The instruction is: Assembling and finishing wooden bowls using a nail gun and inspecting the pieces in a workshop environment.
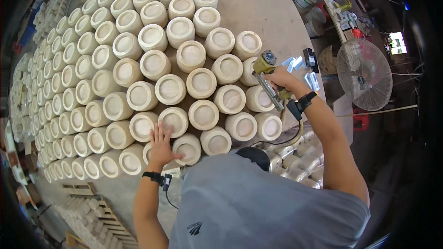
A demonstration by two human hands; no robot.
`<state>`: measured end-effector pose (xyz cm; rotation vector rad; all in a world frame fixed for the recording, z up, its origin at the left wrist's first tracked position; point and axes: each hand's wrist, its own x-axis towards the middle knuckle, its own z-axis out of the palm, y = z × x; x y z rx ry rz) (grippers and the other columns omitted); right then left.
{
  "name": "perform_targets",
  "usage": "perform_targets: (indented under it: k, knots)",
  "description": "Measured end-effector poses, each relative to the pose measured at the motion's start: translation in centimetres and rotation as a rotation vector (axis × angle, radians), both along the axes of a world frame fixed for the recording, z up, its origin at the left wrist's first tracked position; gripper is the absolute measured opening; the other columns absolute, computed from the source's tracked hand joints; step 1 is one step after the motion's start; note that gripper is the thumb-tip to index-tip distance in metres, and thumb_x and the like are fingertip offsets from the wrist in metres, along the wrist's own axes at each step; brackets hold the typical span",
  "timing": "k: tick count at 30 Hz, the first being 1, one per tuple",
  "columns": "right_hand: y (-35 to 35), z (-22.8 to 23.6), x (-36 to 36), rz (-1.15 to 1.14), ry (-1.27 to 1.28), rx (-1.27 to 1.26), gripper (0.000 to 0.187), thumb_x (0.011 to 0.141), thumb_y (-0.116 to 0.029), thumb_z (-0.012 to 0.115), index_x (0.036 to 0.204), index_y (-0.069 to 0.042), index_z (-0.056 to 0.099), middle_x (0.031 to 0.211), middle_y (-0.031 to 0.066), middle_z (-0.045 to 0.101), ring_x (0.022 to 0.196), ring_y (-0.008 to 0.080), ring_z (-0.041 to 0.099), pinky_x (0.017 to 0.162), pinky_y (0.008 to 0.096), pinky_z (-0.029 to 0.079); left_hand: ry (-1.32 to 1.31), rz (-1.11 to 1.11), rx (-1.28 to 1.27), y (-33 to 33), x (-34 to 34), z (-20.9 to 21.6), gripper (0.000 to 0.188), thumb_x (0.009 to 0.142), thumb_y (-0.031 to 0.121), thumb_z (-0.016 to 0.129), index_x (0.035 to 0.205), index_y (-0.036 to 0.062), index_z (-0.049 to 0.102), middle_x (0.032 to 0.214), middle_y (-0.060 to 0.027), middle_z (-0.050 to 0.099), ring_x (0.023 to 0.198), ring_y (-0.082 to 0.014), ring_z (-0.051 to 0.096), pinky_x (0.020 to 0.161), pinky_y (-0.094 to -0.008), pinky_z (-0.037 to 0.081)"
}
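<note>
Rows of pale, round wooden pot-shaped pieces point(201, 83), each with a recessed disc on top, stand close together across the table. My left hand point(161, 150) lies with fingers spread over the near pieces, touching the rim of one point(173, 122), its thumb by another point(187, 149). In my right hand point(282, 79) is a yellow and silver air stapler point(265, 64), fingers wrapped round its grip. The tool is above the pieces at the right end of the rows, with a hose point(295, 145) running down from it. Whether its nose touches a piece cannot be made out.
The brown table point(258, 7) extends past the rows. Silvery strips point(312, 81) and a black box point(311, 58) lie at its right edge. A large fan point(364, 74) stands beyond. Plastic-wrapped pieces point(300, 161) sit below on the right, pallets point(113, 223) at lower left.
</note>
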<state>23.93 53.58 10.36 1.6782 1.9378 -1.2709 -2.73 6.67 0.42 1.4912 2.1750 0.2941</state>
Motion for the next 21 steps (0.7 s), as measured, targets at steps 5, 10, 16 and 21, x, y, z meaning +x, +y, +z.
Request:
perform_targets:
  k: [5, 10, 16, 21]
  knots:
    - [-0.1, -1.0, 0.0, 0.024, -0.012, 0.046, 0.033, 0.089, -0.023, 0.073, 0.067, 0.001, 0.064, 0.057, 0.0084, 0.061, 0.042, 0.0179, 0.057, 0.040, 0.0336, 0.045, -0.006, 0.015, -0.040, 0.5, 0.0, 0.4, 0.137, 0.044, 0.057, 0.092, 0.158, 0.0136, 0.031, 0.167, -0.0242, 0.012, 0.155, -0.0428, 0.011, 0.123, -0.0592, 0.008]
    - [1.3, -0.1, -0.6, -0.016, 0.070, -0.073, 0.031, 0.088, -0.024, 0.075, 0.071, 0.000, 0.064, 0.057, 0.0078, 0.059, 0.042, 0.0175, 0.056, 0.038, 0.0340, 0.046, -0.027, 0.035, -0.014, 0.4, -0.2, 0.6, 0.136, 0.044, 0.052, 0.093, 0.159, 0.0150, 0.030, 0.167, -0.0251, 0.014, 0.154, -0.0431, 0.012, 0.123, -0.0590, 0.009]
    - [7.1, 0.9, -4.1, -0.072, 0.198, 0.097, 0.034, 0.089, -0.027, 0.075, 0.073, 0.000, 0.064, 0.058, 0.0064, 0.057, 0.041, 0.0175, 0.054, 0.040, 0.0339, 0.044, -0.009, 0.025, -0.028, 0.1, 0.1, 0.2, 0.137, 0.044, 0.056, 0.092, 0.159, 0.0156, 0.030, 0.166, -0.0248, 0.016, 0.154, -0.0423, 0.013, 0.123, -0.0591, 0.009]
    - [12.2, -1.5, -7.2, -0.060, 0.160, 0.092, 0.031, 0.091, -0.023, 0.072, 0.072, 0.000, 0.063, 0.059, 0.0072, 0.058, 0.043, 0.0189, 0.053, 0.041, 0.0364, 0.044, -0.015, 0.030, -0.064, -0.2, 0.2, 0.0, 0.137, 0.045, 0.057, 0.093, 0.160, 0.0168, 0.030, 0.167, -0.0247, 0.015, 0.154, -0.0424, 0.013, 0.123, -0.0590, 0.009]
